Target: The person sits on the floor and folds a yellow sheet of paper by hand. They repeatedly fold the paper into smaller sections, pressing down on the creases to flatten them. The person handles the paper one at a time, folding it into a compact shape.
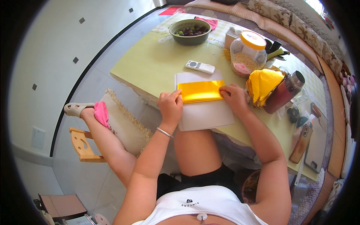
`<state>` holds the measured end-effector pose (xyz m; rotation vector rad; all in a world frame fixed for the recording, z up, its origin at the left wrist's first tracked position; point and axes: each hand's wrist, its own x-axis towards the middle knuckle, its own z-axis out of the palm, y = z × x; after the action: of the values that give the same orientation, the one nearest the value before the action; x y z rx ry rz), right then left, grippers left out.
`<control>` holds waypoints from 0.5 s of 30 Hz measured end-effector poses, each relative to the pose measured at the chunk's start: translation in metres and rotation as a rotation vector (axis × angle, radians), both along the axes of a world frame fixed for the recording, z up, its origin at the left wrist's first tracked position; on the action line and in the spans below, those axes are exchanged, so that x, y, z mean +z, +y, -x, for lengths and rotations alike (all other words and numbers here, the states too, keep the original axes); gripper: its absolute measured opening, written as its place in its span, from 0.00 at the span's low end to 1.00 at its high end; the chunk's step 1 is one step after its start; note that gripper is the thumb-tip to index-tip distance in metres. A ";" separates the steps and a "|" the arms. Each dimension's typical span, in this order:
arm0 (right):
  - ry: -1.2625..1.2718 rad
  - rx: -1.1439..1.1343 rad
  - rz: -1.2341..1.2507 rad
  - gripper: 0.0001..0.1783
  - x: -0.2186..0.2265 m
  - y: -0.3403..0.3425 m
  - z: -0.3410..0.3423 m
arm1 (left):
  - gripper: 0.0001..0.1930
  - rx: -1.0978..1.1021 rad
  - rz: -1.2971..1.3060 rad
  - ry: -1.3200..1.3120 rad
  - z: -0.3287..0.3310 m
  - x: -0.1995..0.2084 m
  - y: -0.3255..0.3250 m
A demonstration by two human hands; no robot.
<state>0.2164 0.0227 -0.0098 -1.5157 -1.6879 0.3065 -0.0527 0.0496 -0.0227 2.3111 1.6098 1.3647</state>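
Note:
A shiny gold paper sheet (200,91) lies folded into a flat strip on a white paper sheet (204,112) at the near edge of the pale green table (157,63). My left hand (170,106) pinches the strip's left end with its fingertips. At the strip's right end my right hand (234,96) presses down on the fold. A silver bangle sits on my left wrist.
A stack of crumpled gold paper (262,84) lies right of my right hand, beside a dark red flask (284,92). Behind are a white remote (200,66), a yellow-lidded clear jar (248,52) and a green bowl of grapes (190,31). A phone (301,143) lies at right.

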 end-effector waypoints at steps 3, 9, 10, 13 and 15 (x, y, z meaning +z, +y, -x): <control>-0.011 -0.005 0.010 0.08 0.000 0.001 -0.001 | 0.08 -0.028 -0.003 -0.007 0.001 -0.006 0.004; -0.023 -0.029 0.034 0.08 0.000 0.000 0.000 | 0.07 -0.049 0.010 -0.026 0.003 -0.005 -0.002; -0.024 -0.034 0.038 0.08 0.002 0.000 0.001 | 0.07 -0.048 0.010 -0.016 0.003 -0.005 -0.002; -0.020 -0.042 0.039 0.08 0.003 -0.001 0.003 | 0.07 -0.040 -0.003 0.013 0.004 -0.003 -0.004; -0.012 -0.038 0.030 0.08 0.001 -0.001 0.002 | 0.07 -0.026 -0.028 0.032 0.002 0.000 -0.006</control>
<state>0.2141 0.0221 -0.0088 -1.5722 -1.6683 0.3044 -0.0551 0.0435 -0.0226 2.3735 1.5726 1.3610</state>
